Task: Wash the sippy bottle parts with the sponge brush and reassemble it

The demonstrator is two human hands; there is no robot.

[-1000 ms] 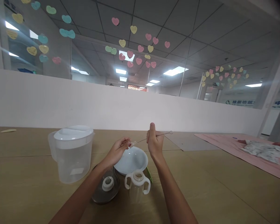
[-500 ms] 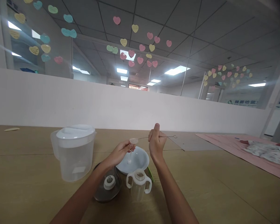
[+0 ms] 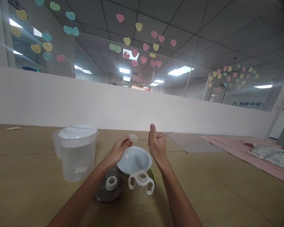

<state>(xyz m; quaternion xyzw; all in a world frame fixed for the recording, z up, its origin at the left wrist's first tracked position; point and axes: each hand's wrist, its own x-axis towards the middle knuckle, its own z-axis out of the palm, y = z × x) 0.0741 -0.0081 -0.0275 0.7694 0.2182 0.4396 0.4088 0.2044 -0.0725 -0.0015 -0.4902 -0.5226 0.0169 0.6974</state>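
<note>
Pinched in my left hand [image 3: 118, 150] is a clear round straw piece [image 3: 133, 137], its pale weighted end [image 3: 126, 154] hanging over a white bowl [image 3: 134, 160]. My right hand [image 3: 157, 147] is closed, thumb up, around a thin wire straw brush [image 3: 142, 140]. The wire's left end reaches the straw piece's disc; bristles cannot be made out. Below the hands stands an uncapped clear bottle [image 3: 140, 190] with two white handles. To its left, a dark metal tray [image 3: 105, 197] holds a white-ringed teat [image 3: 111, 183] and a clear cap [image 3: 111, 171].
A lidded translucent pitcher [image 3: 78, 160] stands on the wooden table [image 3: 215, 189] at the left. Something green [image 3: 152, 176] lies beside the bowl. A pink cloth [image 3: 229, 145] with patterned fabric [image 3: 267, 154] covers the right side. A white wall [image 3: 123, 107] runs behind.
Both hands have shifted slightly left and up. The straw piece's disc has tilted more toward me, and the wire's right end now points upward, its loop no longer distinct.
</note>
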